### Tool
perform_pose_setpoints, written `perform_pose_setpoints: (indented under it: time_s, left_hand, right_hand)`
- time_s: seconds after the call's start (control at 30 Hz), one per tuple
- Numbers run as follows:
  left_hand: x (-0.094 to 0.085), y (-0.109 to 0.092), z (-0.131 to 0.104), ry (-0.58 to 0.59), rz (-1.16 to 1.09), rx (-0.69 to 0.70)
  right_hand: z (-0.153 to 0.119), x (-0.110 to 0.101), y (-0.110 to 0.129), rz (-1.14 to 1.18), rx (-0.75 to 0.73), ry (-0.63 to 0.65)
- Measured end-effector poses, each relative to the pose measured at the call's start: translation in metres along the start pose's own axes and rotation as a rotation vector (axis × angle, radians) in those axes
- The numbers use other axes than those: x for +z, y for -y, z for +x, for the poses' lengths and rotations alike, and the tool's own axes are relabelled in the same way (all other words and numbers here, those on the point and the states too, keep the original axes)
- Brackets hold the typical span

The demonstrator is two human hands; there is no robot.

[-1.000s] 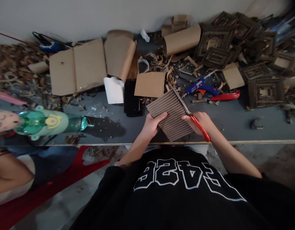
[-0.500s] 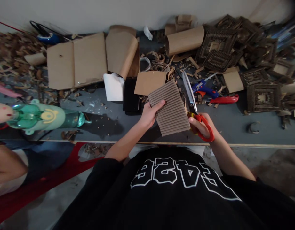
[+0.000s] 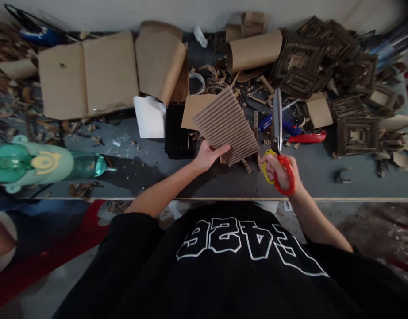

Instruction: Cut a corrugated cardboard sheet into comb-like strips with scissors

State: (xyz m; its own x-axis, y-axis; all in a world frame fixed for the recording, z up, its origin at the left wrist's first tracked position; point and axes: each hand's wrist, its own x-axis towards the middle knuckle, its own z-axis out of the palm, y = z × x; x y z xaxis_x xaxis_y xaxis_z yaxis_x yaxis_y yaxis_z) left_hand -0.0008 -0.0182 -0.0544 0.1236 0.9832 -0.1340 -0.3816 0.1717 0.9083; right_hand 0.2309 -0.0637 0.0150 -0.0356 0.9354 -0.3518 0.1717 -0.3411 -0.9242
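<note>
My left hand [image 3: 210,156] grips a square of corrugated cardboard [image 3: 229,126] by its lower left edge, thumb on the ridged face. The cardboard is tilted above the table, its ridges running slantwise. In my right hand [image 3: 282,170] is a pair of scissors [image 3: 277,126] with one red and one yellow handle. Its blades point away from me and look closed together. The scissors are apart from the cardboard, to its right. Thin ridged cardboard strips [image 3: 256,124] lie between the two. A flat brown cardboard piece [image 3: 190,113] is partly covered by the held square.
Beyond the scissors lie a blue glue gun [image 3: 292,128] and a red-handled tool [image 3: 310,137]. A black phone [image 3: 176,130] sits left of the cardboard. Dark cardboard square frames [image 3: 358,136] pile up at right. A green bottle [image 3: 48,163] lies at left, near a seated person's arm.
The cardboard has turned and shifted up and left in my left hand. My right hand has drawn the scissors away from it, and the blades now point straighter ahead.
</note>
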Motion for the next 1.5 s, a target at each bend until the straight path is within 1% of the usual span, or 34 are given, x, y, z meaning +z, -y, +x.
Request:
perform_pose_setpoints:
  time_s: [0.07, 0.1, 0.2, 0.27, 0.33, 0.5, 0.6, 0.7, 0.8, 0.87, 0.97, 1.0, 1.07, 1.13, 1.3, 1.5]
  left_hand:
    - [-0.002, -0.002, 0.004, -0.076, -0.070, 0.012]
    - [-0.003, -0.004, 0.007, -0.101, -0.097, 0.004]
    - [-0.008, -0.012, 0.015, -0.104, -0.109, -0.025]
    - [-0.009, -0.016, 0.016, -0.092, -0.097, -0.032]
    - [-0.008, -0.016, 0.015, -0.093, -0.089, -0.043]
    - [-0.004, -0.011, 0.007, -0.067, -0.062, -0.099]
    - [-0.001, -0.010, 0.004, -0.051, -0.038, -0.132]
    - [0.002, -0.011, 0.003, -0.061, -0.045, -0.159]
    - [0.002, -0.012, 0.004, -0.063, -0.057, -0.162]
    - [0.001, -0.012, 0.006, -0.057, -0.056, -0.138]
    - [-0.002, -0.010, 0.010, -0.126, -0.104, -0.057]
    - [-0.003, -0.010, 0.011, -0.160, -0.130, -0.049]
    - [-0.004, -0.010, 0.012, -0.199, -0.165, -0.084]
    - [-0.003, -0.012, 0.010, -0.191, -0.160, -0.121]
    - [0.002, -0.015, 0.006, -0.139, -0.116, -0.123]
    - [0.001, -0.013, 0.006, -0.113, -0.100, -0.109]
  right_hand:
    - [-0.006, -0.013, 0.004, -0.076, 0.001, 0.038]
    - [-0.010, -0.021, 0.005, -0.154, -0.019, 0.073]
    - [-0.018, -0.045, 0.008, -0.459, -0.098, 0.237]
    - [-0.024, -0.056, 0.009, -0.600, -0.108, 0.300]
    - [-0.028, -0.062, 0.011, -0.672, -0.087, 0.336]
    - [-0.032, -0.061, 0.017, -0.759, -0.055, 0.386]
    - [-0.029, -0.059, 0.020, -0.762, -0.049, 0.407]
    - [-0.026, -0.056, 0.023, -0.764, -0.039, 0.421]
    - [-0.025, -0.052, 0.025, -0.779, -0.043, 0.415]
    - [-0.025, -0.050, 0.026, -0.799, -0.038, 0.407]
    - [-0.025, -0.046, 0.028, -0.860, -0.020, 0.410]
    - [-0.025, -0.045, 0.028, -0.877, -0.020, 0.413]
    - [-0.025, -0.044, 0.026, -0.884, -0.040, 0.412]
    - [-0.025, -0.045, 0.023, -0.864, -0.076, 0.393]
    - [-0.024, -0.047, 0.015, -0.866, -0.122, 0.361]
    - [-0.023, -0.042, 0.024, -0.866, -0.094, 0.400]
